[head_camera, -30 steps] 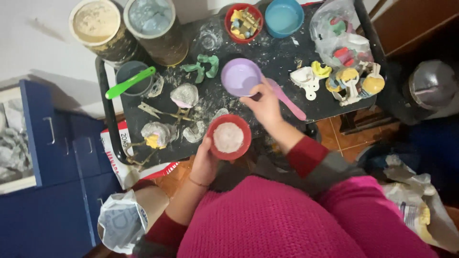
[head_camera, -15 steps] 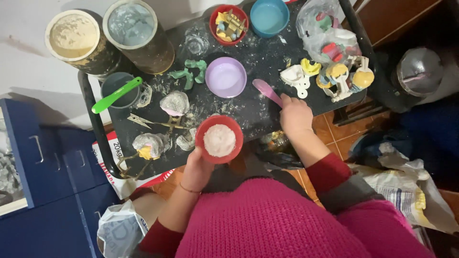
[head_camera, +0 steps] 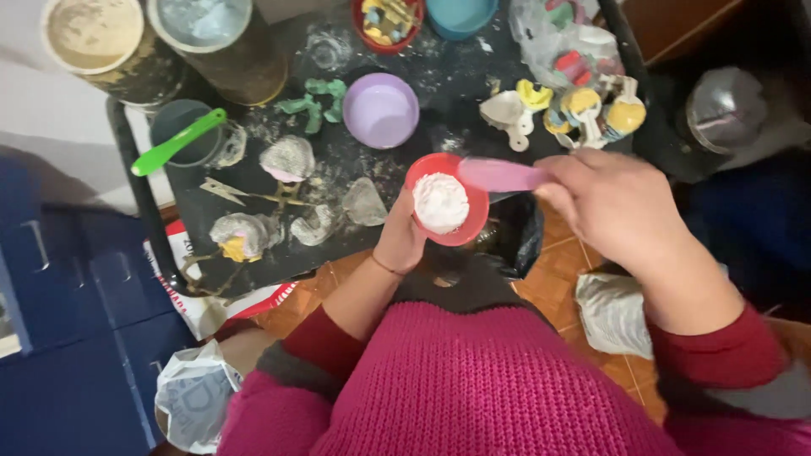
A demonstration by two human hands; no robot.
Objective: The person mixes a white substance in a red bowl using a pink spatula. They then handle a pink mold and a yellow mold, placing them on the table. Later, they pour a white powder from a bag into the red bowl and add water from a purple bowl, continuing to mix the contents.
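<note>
Centrally in the frame, the left hand cups a red bowl of white powder, fingers wrapped beneath it. At right, the right hand pinches a pink spatula over the bowl's rim, above the dusty black tray.

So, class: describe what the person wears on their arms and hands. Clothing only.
Both hands are bare, with no gloves: left hand, right hand. Dark red sleeves with grey bands cover both arms, pushed back from the wrists. A thin band circles the left wrist. The pink top is knitted.
</note>
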